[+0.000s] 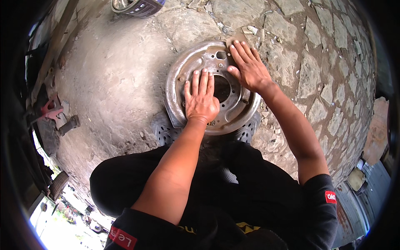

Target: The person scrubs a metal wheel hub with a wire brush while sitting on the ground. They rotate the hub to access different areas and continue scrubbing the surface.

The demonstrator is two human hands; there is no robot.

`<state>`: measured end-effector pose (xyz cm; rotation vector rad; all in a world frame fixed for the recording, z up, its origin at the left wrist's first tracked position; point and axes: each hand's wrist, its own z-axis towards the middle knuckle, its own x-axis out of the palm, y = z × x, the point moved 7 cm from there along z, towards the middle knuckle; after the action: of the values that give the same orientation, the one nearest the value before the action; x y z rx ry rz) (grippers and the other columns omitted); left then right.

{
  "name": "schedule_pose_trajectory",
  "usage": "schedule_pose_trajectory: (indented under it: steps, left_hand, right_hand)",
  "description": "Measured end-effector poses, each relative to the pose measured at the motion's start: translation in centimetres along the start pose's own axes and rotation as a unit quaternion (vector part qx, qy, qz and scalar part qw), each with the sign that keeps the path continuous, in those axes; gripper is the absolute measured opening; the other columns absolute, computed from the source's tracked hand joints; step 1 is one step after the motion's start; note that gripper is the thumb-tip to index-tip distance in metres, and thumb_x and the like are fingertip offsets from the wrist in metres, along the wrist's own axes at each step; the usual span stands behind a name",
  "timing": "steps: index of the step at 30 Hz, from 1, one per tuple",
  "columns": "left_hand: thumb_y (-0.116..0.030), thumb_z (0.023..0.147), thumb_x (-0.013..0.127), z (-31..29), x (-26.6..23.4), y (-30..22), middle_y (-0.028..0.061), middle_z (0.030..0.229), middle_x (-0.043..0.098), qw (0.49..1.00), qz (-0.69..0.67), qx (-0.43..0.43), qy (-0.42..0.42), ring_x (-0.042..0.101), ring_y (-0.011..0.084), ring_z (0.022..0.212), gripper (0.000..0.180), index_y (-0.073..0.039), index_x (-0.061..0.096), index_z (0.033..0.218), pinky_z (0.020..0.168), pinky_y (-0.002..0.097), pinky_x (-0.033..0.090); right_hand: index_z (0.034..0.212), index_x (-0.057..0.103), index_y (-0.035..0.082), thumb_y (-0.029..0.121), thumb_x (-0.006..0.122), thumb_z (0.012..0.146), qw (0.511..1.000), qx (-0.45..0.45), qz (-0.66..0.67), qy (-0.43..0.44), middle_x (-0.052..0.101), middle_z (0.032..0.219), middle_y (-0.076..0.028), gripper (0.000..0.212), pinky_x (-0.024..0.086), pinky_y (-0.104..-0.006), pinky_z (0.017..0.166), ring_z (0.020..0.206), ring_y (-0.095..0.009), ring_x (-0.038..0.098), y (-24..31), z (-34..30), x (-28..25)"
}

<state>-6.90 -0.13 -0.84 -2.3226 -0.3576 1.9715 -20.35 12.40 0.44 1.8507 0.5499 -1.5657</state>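
A round, bare-metal brake backing plate (pixel 231 111) with a large centre hole and several small holes lies before me at my feet. My left hand (pixel 202 99) rests flat on its left half, fingers stretched toward the far rim. At the upper right rim my right hand (pixel 251 71) lies with straight fingers and the thumb apart. Beneath its fingertips, a small brown piece of what looks like sandpaper (pixel 236 37) pokes out past the rim. Most of that sheet is hidden by the hand.
Perforated grey clogs (pixel 164 130) flank the plate's near side. A dark tin (pixel 139 7) stands at the far left on the stone-and-concrete ground (pixel 112 71). At the left is a red metal stand (pixel 51 107); corrugated sheet metal (pixel 354 212) lies at the lower right.
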Motion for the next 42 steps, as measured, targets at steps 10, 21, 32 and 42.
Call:
schedule_pose_trajectory:
  steps: [10,21,32,42]
  left_hand:
    - [-0.026,0.083,0.053,0.0,-0.2,-0.3,0.0088,0.167,0.025,1.0,0.006,-0.001,0.003,0.017,0.0315,0.155,0.079,-0.01,0.032,0.158,0.123,0.054,0.015]
    - [-0.025,0.083,0.053,-0.1,0.1,-0.2,0.009,0.167,0.025,1.0,-0.003,-0.003,0.003,0.017,0.031,0.156,0.08,-0.01,0.033,0.158,0.123,0.0539,0.012]
    - [-0.025,0.084,0.053,0.1,0.0,-0.2,0.0092,0.168,0.024,1.0,0.008,-0.005,0.012,0.016,0.0313,0.156,0.079,-0.01,0.032,0.158,0.123,0.0543,0.013]
    - [-0.024,0.083,0.053,0.0,0.0,-0.2,0.0083,0.168,0.023,1.0,0.0,-0.008,0.014,0.015,0.0311,0.156,0.079,-0.011,0.033,0.158,0.123,0.0545,0.012]
  right_hand:
    - [0.157,0.031,0.007,0.056,0.04,0.103,0.999,0.046,-0.001,0.023,0.026,0.166,-0.013,0.074,0.019,-0.0486,0.125,0.154,-0.032,0.022,-0.2,-1.4,0.1]
    - [0.158,0.027,0.004,0.055,0.042,0.103,0.995,0.093,-0.001,0.029,0.023,0.166,-0.016,0.077,0.019,-0.0492,0.125,0.154,-0.032,0.021,0.2,-1.5,0.2]
    - [0.159,0.025,0.001,0.064,0.036,0.102,0.989,0.139,-0.029,0.041,0.023,0.166,-0.017,0.085,0.018,-0.0505,0.124,0.154,-0.033,0.021,1.3,-0.5,0.3]
    - [0.158,0.024,-0.002,0.065,0.042,0.099,0.985,0.165,-0.006,0.053,0.022,0.166,-0.02,0.091,0.02,-0.0524,0.123,0.154,-0.035,0.021,0.7,-0.3,0.5]
